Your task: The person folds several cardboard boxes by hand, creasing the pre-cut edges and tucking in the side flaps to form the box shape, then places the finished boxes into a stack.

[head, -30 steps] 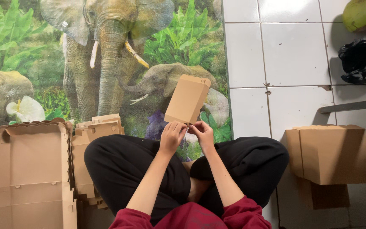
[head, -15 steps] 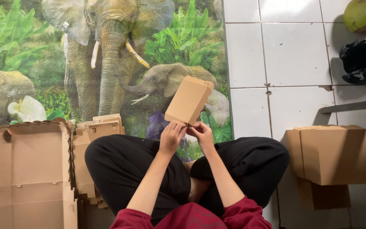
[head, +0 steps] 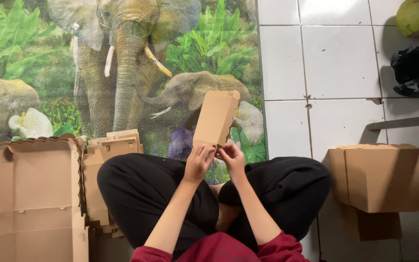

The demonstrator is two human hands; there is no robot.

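Currently held object: a small brown cardboard box, narrow and half-folded (head: 215,118), raised above the elephant-print floor mat (head: 49,63), just beyond the person's crossed legs in black trousers (head: 170,194).
Long axis: runs from the near end at the fingers up and slightly rightward to its far end, which carries a scalloped edge.
Left hand (head: 199,162): fingers closed on the near-left bottom corner of the box; the box lies directly beyond it.
Right hand (head: 231,157): fingertips pinched on the near-right bottom edge, touching the box and close beside the left hand.
Nearer hand: both meet the box at the same near end; neither is clearly closer.
Left surroundings: a flat stack of unfolded brown cardboard blanks with scalloped edges (head: 37,194) lies on the mat, beside the left knee.
Right surroundings: a finished brown cardboard box (head: 381,177) stands on the white tiled floor (head: 335,63), apart from the right knee.
Change from earlier frame: the box stands more upright and narrower to the camera than half a second ago; the hands keep the same grip.
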